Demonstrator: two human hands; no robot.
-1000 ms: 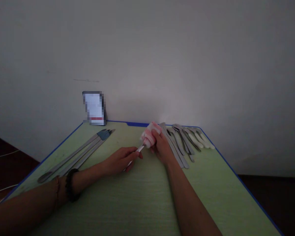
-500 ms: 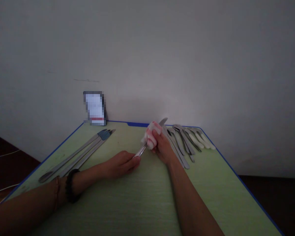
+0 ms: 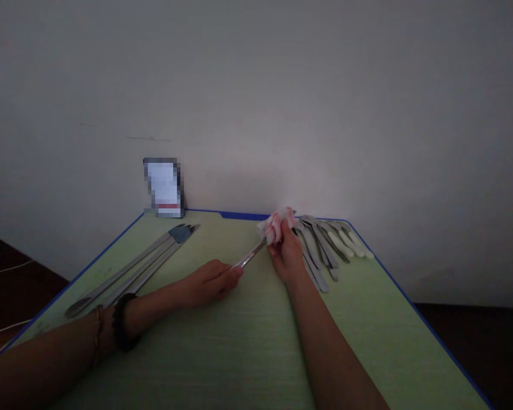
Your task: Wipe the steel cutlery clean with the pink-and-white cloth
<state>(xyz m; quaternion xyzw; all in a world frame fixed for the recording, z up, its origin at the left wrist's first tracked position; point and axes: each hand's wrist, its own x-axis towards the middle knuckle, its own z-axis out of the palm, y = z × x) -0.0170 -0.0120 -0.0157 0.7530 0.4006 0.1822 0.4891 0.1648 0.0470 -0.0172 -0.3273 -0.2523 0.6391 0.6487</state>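
Observation:
My left hand point(image 3: 211, 281) rests on the green table point(image 3: 248, 341) and pinches the handle end of a metal knife point(image 3: 250, 258). The knife slants up and to the right. My right hand point(image 3: 287, 255) is closed round a pink and white cloth point(image 3: 277, 224) that wraps the far part of the blade, near the table's back edge. A dark bead bracelet point(image 3: 120, 320) sits on my left wrist.
Several metal knives and spoons, some with white handles point(image 3: 325, 245), lie fanned out at the back right. A few long metal utensils point(image 3: 141, 265) lie in a row at the left. A small blurred card point(image 3: 164, 188) leans against the white wall.
My right hand has slid the cloth along the knife, away from me and to the right, up to the blade's far end. My left hand has stayed on the handle.

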